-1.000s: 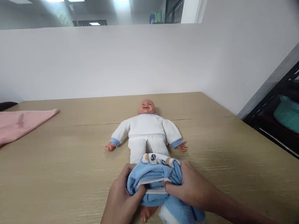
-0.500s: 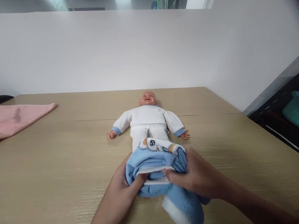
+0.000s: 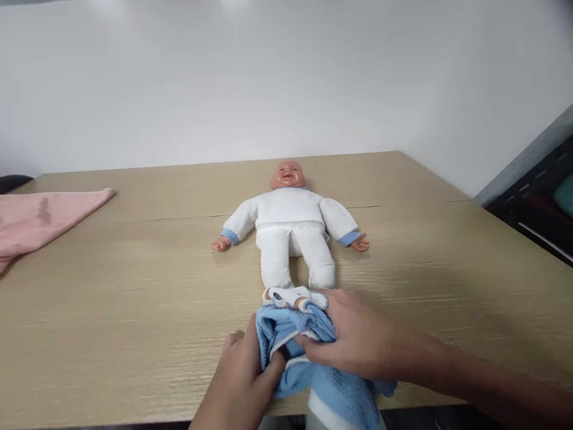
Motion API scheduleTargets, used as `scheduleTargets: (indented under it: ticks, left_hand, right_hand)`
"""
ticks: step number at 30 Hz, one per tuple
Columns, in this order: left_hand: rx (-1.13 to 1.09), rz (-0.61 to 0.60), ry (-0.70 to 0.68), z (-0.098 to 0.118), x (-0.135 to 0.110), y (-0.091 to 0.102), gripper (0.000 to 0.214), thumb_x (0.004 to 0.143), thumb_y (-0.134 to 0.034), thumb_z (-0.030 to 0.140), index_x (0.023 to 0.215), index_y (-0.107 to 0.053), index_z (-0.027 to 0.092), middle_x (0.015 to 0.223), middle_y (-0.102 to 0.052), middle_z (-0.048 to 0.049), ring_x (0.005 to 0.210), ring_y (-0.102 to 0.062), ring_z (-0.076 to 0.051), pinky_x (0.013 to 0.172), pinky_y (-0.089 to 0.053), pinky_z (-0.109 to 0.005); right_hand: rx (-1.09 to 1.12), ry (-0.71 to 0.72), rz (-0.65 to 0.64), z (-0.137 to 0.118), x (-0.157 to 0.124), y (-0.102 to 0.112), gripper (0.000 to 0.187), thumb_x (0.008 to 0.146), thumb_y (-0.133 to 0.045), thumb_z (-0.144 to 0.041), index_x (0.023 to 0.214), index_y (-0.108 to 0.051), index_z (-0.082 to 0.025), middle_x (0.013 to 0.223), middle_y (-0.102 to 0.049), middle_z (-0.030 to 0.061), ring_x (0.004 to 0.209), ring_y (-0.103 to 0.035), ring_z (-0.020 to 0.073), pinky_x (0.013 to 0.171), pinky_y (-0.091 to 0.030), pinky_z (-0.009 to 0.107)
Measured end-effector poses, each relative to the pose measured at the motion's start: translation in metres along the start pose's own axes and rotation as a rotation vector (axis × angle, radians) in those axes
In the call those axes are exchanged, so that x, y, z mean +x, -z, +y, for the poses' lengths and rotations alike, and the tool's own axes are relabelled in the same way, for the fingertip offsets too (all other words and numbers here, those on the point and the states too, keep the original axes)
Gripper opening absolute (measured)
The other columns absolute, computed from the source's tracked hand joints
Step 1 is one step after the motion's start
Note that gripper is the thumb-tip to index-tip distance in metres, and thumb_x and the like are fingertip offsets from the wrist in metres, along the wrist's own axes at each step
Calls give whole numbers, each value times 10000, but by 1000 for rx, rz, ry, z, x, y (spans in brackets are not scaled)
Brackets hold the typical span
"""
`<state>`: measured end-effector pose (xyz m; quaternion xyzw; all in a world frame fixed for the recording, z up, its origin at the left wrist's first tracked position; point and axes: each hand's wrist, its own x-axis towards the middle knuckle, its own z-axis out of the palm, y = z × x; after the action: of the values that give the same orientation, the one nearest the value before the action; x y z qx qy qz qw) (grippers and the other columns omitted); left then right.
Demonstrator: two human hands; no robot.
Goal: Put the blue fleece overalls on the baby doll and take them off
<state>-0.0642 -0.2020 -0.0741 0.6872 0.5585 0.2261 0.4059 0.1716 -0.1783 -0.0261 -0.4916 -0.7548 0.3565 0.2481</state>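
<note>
A bunched blue fleecy garment (image 3: 300, 373) with white trim and a white cartoon-face patch is gripped between both hands at the table's front edge. My left hand (image 3: 247, 372) closes on its left side, thumb tucked in at the white-edged opening. On the other side my right hand (image 3: 354, 336) clasps the cloth, its thumb at the same opening. One blue part with a white end hangs below the table edge. Just beyond lies a baby doll (image 3: 290, 208) on its back, dressed in white with blue cuffs, arms spread. The garment hides the doll's feet.
A pink cloth (image 3: 27, 228) lies on the left of the wooden table (image 3: 124, 309), with a black and red object behind it. A white wall (image 3: 234, 72) rises at the back. To the right stands a dark rack (image 3: 550, 198) holding something teal.
The garment has come lower and toward me, gathered narrower between my hands, so more of the doll's legs shows. My view has tilted down, revealing the floor and the table's front edge.
</note>
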Motion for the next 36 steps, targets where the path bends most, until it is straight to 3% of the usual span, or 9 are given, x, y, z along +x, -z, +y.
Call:
scheduleTargets:
  ticks: [2,4,11,15,21,25,28,32,36]
  left_hand:
    - [54,-2,13,1,0,-4,288,1022,-575,423,1191,-737,254,1097,-769,-103,1083,-660,-366,995,-498,-461]
    - [106,-15,28,2,2,-7,300,1031,-546,411,1212,-715,242,1045,-760,-97,1044,-642,-363,977,-472,-464]
    - [185,-13,7,2,6,-14,255,1027,-516,362,1174,-667,220,1045,-766,-92,973,-626,-346,963,-413,-465]
    - [167,36,19,1,1,-19,283,994,-534,364,1210,-651,225,1158,-765,-117,1080,-621,-386,986,-406,-478]
    - [154,21,11,7,-3,-26,291,925,-588,302,1202,-651,239,1151,-776,-104,1062,-641,-378,988,-405,-463]
    - [190,-5,-26,12,-3,-31,361,902,-604,229,1262,-625,230,1145,-784,-105,1063,-664,-371,993,-405,-460]
    - [222,20,-43,9,0,-35,249,954,-599,244,1200,-628,225,1148,-778,-118,1053,-674,-369,988,-416,-472]
    - [225,138,-110,1,7,-38,177,986,-600,254,1154,-650,226,1174,-739,-122,1124,-647,-369,1003,-442,-493]
    - [106,179,-154,-3,14,-37,185,989,-636,292,1153,-645,208,1205,-690,-139,1179,-606,-368,1028,-469,-505]
  right_hand:
    - [-116,-36,-18,4,-3,-5,200,896,-740,-306,1077,-758,-220,1199,-781,97,1079,-721,308,1012,-541,438]
    - [-207,-94,-7,5,-5,-8,208,893,-726,-321,1068,-727,-208,1266,-742,128,1066,-709,312,997,-541,457]
    - [-113,40,-4,-1,-10,-9,245,865,-701,-190,1098,-751,-245,1138,-818,48,1004,-747,251,952,-523,347]
    - [-185,10,-13,-3,-14,-8,176,880,-692,-208,1026,-780,-254,1059,-836,42,943,-762,249,945,-530,341]
    - [-286,-14,-13,0,-19,-9,355,843,-707,-200,1190,-770,-239,1246,-826,88,1123,-768,312,1029,-540,393]
    - [-413,-103,-97,2,-23,-13,317,893,-698,-231,1201,-771,-207,1224,-817,143,1111,-775,351,1004,-563,438]
    - [-458,-123,-37,4,-25,-17,411,940,-674,-226,1345,-705,-172,1289,-779,174,1214,-729,363,1076,-548,470]
    - [-441,-134,68,6,-25,-20,396,953,-677,-240,1344,-672,-179,1328,-733,164,1233,-697,353,1079,-554,479]
    - [-363,-84,90,8,-22,-20,577,948,-673,-200,1516,-577,-174,1476,-688,168,1372,-643,345,1177,-496,481]
